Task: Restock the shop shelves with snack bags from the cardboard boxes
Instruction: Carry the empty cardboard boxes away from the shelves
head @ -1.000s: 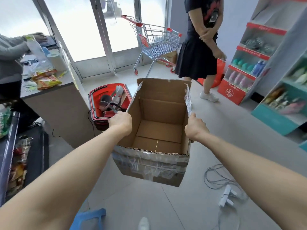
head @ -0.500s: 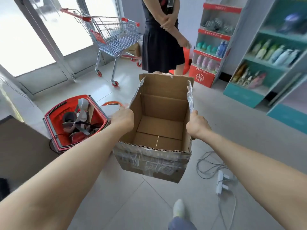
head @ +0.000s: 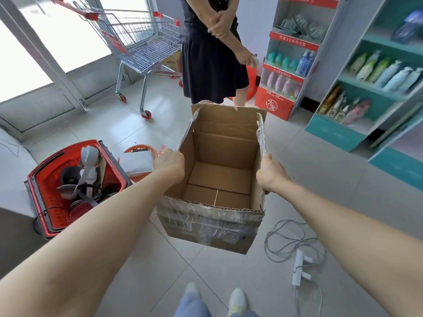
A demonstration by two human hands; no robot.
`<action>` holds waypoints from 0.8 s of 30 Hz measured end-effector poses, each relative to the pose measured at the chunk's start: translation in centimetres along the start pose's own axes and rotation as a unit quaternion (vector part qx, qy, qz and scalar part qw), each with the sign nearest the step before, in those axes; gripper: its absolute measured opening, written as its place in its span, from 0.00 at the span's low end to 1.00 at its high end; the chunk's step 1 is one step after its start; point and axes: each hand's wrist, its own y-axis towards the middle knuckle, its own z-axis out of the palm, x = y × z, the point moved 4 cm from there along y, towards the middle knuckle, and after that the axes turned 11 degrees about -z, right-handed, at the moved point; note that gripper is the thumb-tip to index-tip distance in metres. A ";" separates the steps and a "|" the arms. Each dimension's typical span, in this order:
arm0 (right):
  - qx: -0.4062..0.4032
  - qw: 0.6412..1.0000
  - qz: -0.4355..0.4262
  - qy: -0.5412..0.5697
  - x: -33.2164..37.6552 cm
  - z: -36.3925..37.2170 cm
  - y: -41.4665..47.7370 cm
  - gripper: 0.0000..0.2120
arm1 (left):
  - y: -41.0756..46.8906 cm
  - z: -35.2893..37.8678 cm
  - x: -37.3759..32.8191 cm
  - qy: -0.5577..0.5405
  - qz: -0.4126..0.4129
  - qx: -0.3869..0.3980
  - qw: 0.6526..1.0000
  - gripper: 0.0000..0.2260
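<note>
- Firmly, the left hand (head: 170,164) is curled over the top edge of the left wall of the cardboard box (head: 210,223), back of the hand up, fingertips hidden.
- On the other side, the right hand (head: 271,175) grips the top edge of the right wall, closed round the rim just below a strip of crinkled clear tape.
- Between the two hands the box hangs open side up, tilted a little toward the person, its brown bottom flaps in plain sight; wrinkled tape covers the near outer wall.
- Below the box lie pale floor tiles (head: 160,271), and the person's light shoes (head: 238,298) show at the lower edge.
- Just right of the box, a grey cable (head: 281,243) loops on the floor beside a white power strip (head: 298,266).
- To the left stands a red shopping basket (head: 48,202) holding grey gear, with a white packet (head: 137,162) on an orange basket near the left hand.
- Beyond the box stands another person (head: 212,60) in a dark skirt, a wire shopping cart (head: 142,42) to their left.
- At the right, a red display stand (head: 274,104) and teal shelves (head: 338,133) hold bottles.
</note>
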 end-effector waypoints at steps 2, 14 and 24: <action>0.004 1.000 0.006 0.002 0.1 0.0 1.7 0.20 | 2.0 -0.3 -0.5 0.002 0.011 -0.003 1.000 0.19; -0.032 0.988 0.147 0.023 -3.7 -3.5 9.1 0.20 | 13.6 -5.0 -10.8 0.064 0.166 -0.015 0.984 0.18; -0.087 0.967 0.239 0.033 -15.8 -9.1 19.5 0.24 | 21.7 -9.2 -29.2 0.078 0.247 -0.028 0.965 0.16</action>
